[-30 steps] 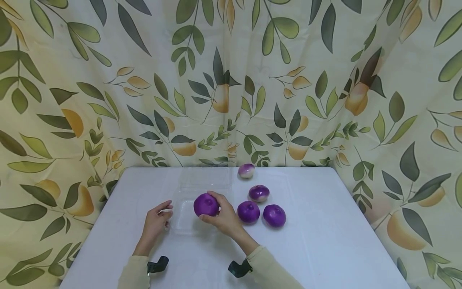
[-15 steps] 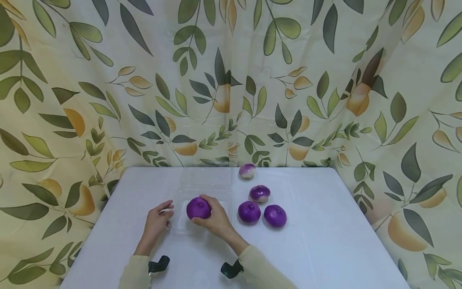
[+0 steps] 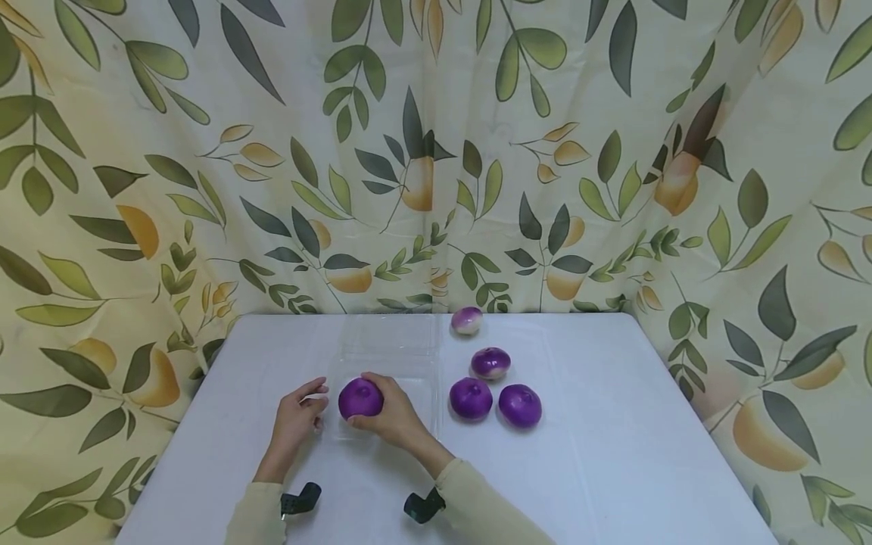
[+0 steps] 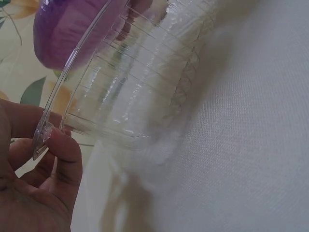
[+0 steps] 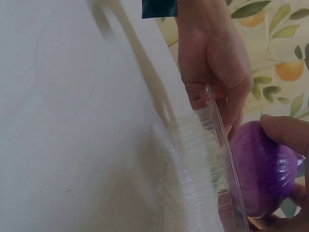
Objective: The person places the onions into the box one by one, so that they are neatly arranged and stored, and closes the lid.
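A purple onion [image 3: 359, 397] is held by my right hand [image 3: 398, 416], thumb on its near side and fingers on the far side. It is over the left part of a clear plastic box [image 3: 418, 386], whose lid [image 3: 388, 333] lies folded back. The wrist views show the onion [image 5: 260, 169] at the level of the box rim; whether it touches the bottom is hidden. My left hand [image 3: 293, 424] is at the box's left edge. Seen from the left wrist, thumb and fingers of that hand [image 4: 43, 179] pinch the box's rim [image 4: 63, 92].
To the right of the box lie two purple onions, one [image 3: 471, 399] nearer the box and one [image 3: 520, 406] farther right. Behind them are a purple-and-white onion [image 3: 490, 363] and a paler one [image 3: 466, 321] near the back edge of the white table [image 3: 613, 454]. A leaf-patterned curtain [image 3: 436, 151] hangs behind.
My right hand has carried the onion leftward and slightly nearer to me, over the box's left part. The left hand stays in place at the box's edge.
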Tool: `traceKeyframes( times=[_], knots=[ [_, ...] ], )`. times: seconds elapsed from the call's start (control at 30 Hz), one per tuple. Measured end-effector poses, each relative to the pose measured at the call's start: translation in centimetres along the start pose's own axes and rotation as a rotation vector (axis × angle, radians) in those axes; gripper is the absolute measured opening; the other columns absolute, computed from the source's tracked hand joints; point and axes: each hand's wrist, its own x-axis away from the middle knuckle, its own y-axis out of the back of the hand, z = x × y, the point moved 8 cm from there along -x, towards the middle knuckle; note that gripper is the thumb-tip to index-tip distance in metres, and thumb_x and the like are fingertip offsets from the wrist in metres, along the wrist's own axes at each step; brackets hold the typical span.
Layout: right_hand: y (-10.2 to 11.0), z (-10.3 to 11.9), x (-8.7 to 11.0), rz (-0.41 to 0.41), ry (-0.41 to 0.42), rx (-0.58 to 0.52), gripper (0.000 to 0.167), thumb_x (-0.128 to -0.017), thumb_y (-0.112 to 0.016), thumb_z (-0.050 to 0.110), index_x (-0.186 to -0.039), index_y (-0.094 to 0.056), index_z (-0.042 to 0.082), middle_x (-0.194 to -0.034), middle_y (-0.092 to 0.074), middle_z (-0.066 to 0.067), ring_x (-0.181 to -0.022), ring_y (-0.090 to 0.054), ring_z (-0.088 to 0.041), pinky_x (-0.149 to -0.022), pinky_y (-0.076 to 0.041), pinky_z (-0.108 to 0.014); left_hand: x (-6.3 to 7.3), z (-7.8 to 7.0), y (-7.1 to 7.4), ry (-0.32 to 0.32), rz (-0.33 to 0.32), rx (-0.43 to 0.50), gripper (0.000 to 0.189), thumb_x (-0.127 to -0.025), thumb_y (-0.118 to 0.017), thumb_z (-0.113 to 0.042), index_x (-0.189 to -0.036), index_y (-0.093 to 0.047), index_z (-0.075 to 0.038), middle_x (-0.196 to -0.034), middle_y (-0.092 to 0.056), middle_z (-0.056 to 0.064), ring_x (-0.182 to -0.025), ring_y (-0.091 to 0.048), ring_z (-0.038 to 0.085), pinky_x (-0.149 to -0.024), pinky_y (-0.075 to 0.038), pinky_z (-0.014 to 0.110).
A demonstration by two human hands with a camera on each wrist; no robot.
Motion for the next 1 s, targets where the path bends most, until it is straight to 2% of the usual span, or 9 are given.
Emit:
traceKeyframes(
  times=[0.2, 0.37, 0.67, 1.0],
  knots=[
    [-1.1, 0.2, -0.5, 0.046, -0.03, 0.019, 0.077, -0.075, -0.085, 0.027, -0.142, -0.049, 0.017, -0.136, -0.055, -0.01, -0.123, -0.056, -0.03, -0.1, -0.051, -0.049, 0.3, -0.1, 0.4, -0.006, -0.007, -0.005, 0.045, -0.092, -0.061, -0.001, -0.136, -0.056, -0.002, -0.124, -0.06, 0.02, -0.064, -0.052, 0.009, -0.049, -0.045, 0.021],
    [-1.7, -0.1, -0.8, 0.081, -0.06, 0.04, 0.075, -0.075, -0.085, 0.026, -0.14, -0.049, 0.018, -0.134, -0.056, -0.01, -0.122, -0.056, -0.03, -0.099, -0.051, -0.05, 0.5, -0.2, 0.1, 0.003, 0.013, -0.001, 0.045, -0.092, -0.061, -0.002, -0.137, -0.055, -0.003, -0.125, -0.06, 0.02, -0.067, -0.053, 0.011, -0.05, -0.045, 0.021],
    [-2.1, -0.7, -1.6, 0.112, -0.053, 0.091, 0.075, -0.075, -0.086, 0.028, -0.14, -0.05, 0.018, -0.134, -0.057, -0.012, -0.121, -0.057, -0.03, -0.098, -0.051, -0.049, 0.4, -0.6, 0.1, -0.011, 0.002, -0.009, 0.046, -0.092, -0.06, 0.0, -0.137, -0.055, -0.002, -0.125, -0.059, 0.02, -0.07, -0.057, 0.012, -0.051, -0.047, 0.021],
    [-3.0, -1.1, -2.0, 0.179, -0.067, 0.137, 0.075, -0.073, -0.086, 0.029, -0.138, -0.052, 0.016, -0.129, -0.059, -0.011, -0.116, -0.059, -0.027, -0.095, -0.053, -0.045, 0.2, -0.2, 0.0, -0.01, 0.006, -0.007, 0.046, -0.092, -0.059, 0.001, -0.138, -0.054, -0.001, -0.126, -0.058, 0.02, -0.075, -0.057, 0.005, -0.051, -0.047, 0.022]
  ],
)
